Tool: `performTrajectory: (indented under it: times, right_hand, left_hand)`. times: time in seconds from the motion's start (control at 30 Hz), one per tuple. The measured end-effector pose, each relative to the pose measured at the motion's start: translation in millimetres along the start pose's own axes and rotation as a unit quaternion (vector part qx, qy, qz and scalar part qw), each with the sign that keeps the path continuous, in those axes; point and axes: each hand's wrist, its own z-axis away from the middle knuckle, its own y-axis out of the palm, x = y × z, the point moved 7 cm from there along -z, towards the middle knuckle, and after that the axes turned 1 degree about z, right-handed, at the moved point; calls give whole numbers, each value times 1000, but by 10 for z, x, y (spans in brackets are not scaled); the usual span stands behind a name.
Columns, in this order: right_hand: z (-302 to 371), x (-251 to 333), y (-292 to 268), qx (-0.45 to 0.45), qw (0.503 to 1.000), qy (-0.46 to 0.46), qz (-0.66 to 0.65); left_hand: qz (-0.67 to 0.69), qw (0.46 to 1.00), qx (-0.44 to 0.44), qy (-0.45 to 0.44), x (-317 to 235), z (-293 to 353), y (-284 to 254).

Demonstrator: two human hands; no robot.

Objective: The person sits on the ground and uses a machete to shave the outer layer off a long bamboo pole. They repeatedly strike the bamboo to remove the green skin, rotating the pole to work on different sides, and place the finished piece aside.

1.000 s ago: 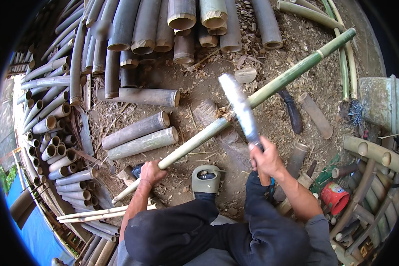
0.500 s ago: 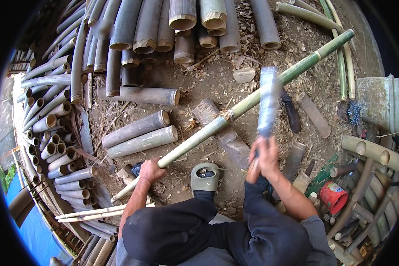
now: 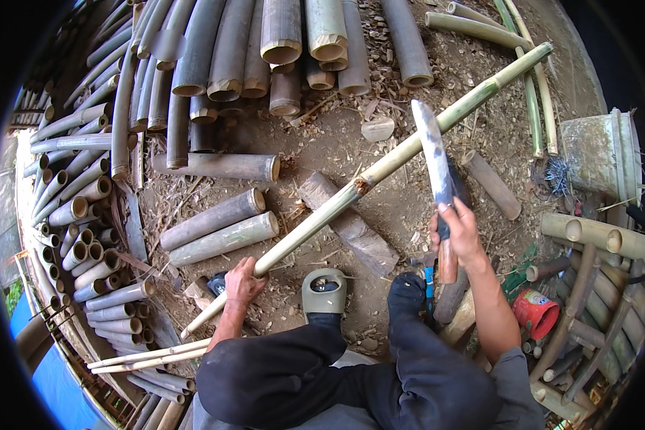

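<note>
My left hand (image 3: pixel 244 280) is wrapped round the lower part of a long bamboo pole (image 3: pixel 312 223), which slants up to the far right. Midway along, the pole crosses a flat wooden block (image 3: pixel 365 240) on the ground, close to a rough brown node. In my right hand (image 3: pixel 457 228) is a machete (image 3: pixel 432 154) with a wide, worn blade, its wooden handle end showing below my fingers. The blade points away from me and overlaps the pole in the view; whether it touches the pole I cannot tell.
Two cut bamboo lengths (image 3: pixel 226 239) lie left of the block. Thick bamboo tubes (image 3: pixel 281 43) are stacked at the far side, with more (image 3: pixel 93 254) on the left. To the right are a red container (image 3: pixel 535 314), a pale bucket (image 3: pixel 598 154) and a blue-handled tool (image 3: pixel 429 283).
My right hand has moved slightly right and away from me, and the machete, blurred before, now shows sharply. My left hand keeps its hold on the pole. The whole view has shifted slightly.
</note>
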Motion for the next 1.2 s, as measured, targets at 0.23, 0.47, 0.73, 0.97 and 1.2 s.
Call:
performTrajectory:
  times: [0.23, 0.47, 0.73, 0.97, 1.2]
  right_hand:
    - [50, -430, 590, 60, 995, -5, 77]
    - [-200, -303, 312, -31, 999, -19, 13]
    - [-219, -275, 159, -157, 971, -14, -177]
    - [-115, -321, 354, 12, 1000, 9, -19]
    - [632, -853, 1169, 325, 925, 159, 116]
  left_hand:
    - [-41, 998, 26, -31, 45, -11, 104]
    - [-53, 996, 56, -33, 93, -49, 158]
    - [-54, 996, 53, -37, 212, 20, 205]
    - [-37, 998, 38, -25, 274, 9, 142]
    - [-48, 996, 71, -23, 251, 8, 149]
